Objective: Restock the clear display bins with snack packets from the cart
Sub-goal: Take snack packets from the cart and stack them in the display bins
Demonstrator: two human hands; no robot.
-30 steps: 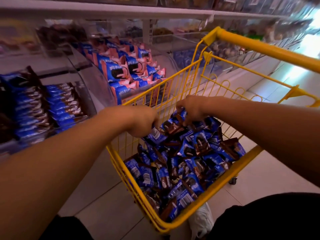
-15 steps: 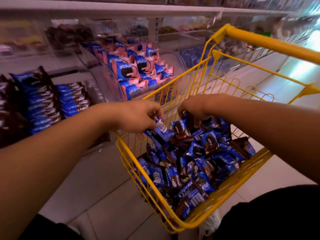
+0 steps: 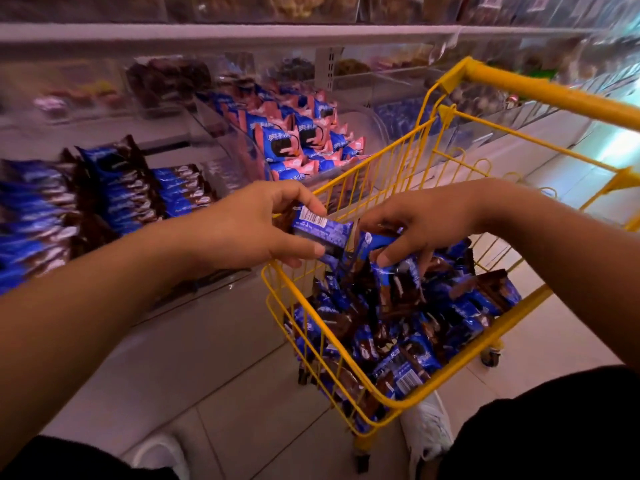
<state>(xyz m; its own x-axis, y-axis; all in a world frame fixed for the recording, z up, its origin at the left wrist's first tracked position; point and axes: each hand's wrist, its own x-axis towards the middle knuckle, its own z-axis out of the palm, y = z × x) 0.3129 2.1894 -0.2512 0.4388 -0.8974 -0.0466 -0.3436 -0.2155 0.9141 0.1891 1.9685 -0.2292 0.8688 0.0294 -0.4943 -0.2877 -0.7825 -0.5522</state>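
Note:
A yellow wire cart (image 3: 408,403) holds a heap of blue-and-brown snack packets (image 3: 398,334). My left hand (image 3: 249,230) is above the cart's left rim, shut on a blue packet (image 3: 322,232) with a white barcode label. My right hand (image 3: 415,223) is just to its right, over the heap, fingers shut on other blue packets (image 3: 391,268) lifted from the pile. On the left, a clear display bin (image 3: 114,192) holds rows of the same blue-and-brown packets.
A clear bin of blue-and-pink packets (image 3: 298,140) stands behind the cart's far corner. Further bins of dark snacks line the shelf (image 3: 207,34) above. The cart's yellow handle (image 3: 554,95) crosses the upper right. Tiled floor (image 3: 214,368) lies below; white shoes show at the bottom.
Both hands have risen out of the heap with packets in them. My left hand has moved up and left toward the cart's rim. The view has shifted so the cart sits further right.

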